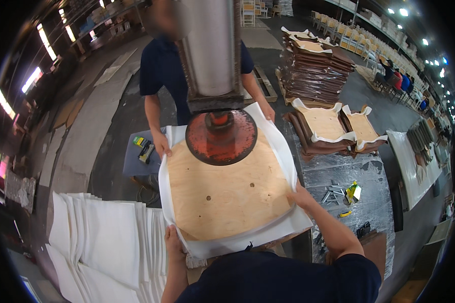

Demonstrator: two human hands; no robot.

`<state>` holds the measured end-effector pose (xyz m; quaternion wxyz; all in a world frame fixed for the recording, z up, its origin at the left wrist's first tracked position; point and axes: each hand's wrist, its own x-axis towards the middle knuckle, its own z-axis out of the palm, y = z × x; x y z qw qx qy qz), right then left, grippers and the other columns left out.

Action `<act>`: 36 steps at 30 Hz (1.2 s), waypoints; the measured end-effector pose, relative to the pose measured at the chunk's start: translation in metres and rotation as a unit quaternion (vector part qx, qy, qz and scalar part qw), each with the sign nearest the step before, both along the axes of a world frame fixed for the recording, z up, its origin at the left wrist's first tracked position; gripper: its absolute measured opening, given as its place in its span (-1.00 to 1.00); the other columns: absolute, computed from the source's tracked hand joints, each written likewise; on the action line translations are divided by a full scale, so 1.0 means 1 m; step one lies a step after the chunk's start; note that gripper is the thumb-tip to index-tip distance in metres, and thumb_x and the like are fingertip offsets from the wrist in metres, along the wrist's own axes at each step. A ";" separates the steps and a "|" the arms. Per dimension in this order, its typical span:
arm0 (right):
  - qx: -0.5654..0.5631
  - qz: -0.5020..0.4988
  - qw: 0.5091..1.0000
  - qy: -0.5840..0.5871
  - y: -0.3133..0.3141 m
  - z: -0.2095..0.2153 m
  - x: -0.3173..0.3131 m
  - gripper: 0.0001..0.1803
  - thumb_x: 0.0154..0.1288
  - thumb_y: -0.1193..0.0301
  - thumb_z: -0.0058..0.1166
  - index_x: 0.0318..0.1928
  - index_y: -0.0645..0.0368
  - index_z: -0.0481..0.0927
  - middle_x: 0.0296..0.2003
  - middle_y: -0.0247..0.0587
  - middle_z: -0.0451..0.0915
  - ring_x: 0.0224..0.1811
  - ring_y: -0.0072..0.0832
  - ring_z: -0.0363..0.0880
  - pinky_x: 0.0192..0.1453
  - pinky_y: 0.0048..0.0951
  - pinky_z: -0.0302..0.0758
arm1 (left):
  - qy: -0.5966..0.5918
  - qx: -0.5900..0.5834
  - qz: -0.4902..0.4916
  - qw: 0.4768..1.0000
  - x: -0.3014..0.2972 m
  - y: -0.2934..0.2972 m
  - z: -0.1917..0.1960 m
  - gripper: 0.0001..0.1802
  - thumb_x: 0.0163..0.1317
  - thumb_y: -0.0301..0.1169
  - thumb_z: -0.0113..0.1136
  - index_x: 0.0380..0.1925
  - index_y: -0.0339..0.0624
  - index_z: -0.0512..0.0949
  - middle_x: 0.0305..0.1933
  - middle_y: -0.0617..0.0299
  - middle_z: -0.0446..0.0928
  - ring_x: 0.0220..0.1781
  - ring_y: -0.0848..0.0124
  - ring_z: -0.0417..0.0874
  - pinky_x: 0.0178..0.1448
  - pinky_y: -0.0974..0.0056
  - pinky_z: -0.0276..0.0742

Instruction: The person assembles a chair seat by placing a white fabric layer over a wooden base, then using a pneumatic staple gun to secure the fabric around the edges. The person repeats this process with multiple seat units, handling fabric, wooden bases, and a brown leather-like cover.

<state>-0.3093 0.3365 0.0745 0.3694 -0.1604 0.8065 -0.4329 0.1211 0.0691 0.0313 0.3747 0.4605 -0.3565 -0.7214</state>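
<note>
A pale plywood panel, rounded and drilled with a few small holes, lies on a white padding sheet that curls up around its edges. My left hand grips the sheet at the near left corner, thumb up. On the right side my right hand closes over the sheet's edge, its fingertips against the wood. Over the far part of the panel is a worn red press disc under a thick grey column; whether it touches the wood I cannot tell.
Opposite me, a person's hands hold the sheet's far sides. White sheets are stacked at lower left. A cordless tool lies on a blue-grey surface. On the right, a wrapped table bears metal pieces and brown-covered seats.
</note>
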 end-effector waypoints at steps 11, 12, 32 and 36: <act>0.122 0.107 0.977 0.136 0.010 -0.009 0.001 -0.24 0.51 0.17 0.26 0.64 0.08 0.45 0.39 0.23 0.69 0.47 0.16 0.64 0.54 -0.02 0.52 | -0.404 -0.237 -0.069 0.881 -0.013 0.009 -0.006 -0.62 0.74 -0.32 0.00 0.25 -0.34 0.67 0.00 -0.23 0.77 0.04 -0.16 0.80 0.18 0.00 0.65; 0.134 0.120 0.973 0.146 0.012 -0.010 0.002 -0.24 0.52 0.14 0.28 0.64 0.08 0.46 0.38 0.24 0.69 0.47 0.18 0.64 0.54 0.00 0.52 | -0.403 -0.245 -0.068 0.879 -0.014 0.013 -0.006 -0.61 0.73 -0.31 0.02 0.28 -0.32 0.67 0.00 -0.27 0.76 0.07 -0.17 0.80 0.21 -0.01 0.64; 0.319 0.166 0.907 0.220 0.003 -0.008 0.008 -0.14 0.44 -0.32 0.28 0.43 0.08 0.63 0.06 0.18 0.83 0.16 0.19 0.81 0.24 0.16 0.67 | -0.429 -0.436 -0.166 0.774 -0.015 0.022 0.004 -0.52 0.60 -0.55 0.03 0.46 -0.43 0.54 0.23 -0.36 0.71 0.26 -0.36 0.72 0.27 -0.21 0.67; 0.303 0.132 0.921 0.207 0.006 -0.002 0.023 0.02 0.50 -0.29 0.23 0.75 -0.07 0.23 0.09 0.16 0.83 0.16 0.17 0.82 0.24 0.15 0.68 | -0.464 -0.406 -0.203 0.760 -0.013 0.021 -0.001 -0.44 0.63 -0.56 0.03 0.58 -0.48 0.39 0.27 -0.43 0.67 0.27 -0.37 0.71 0.31 -0.19 0.64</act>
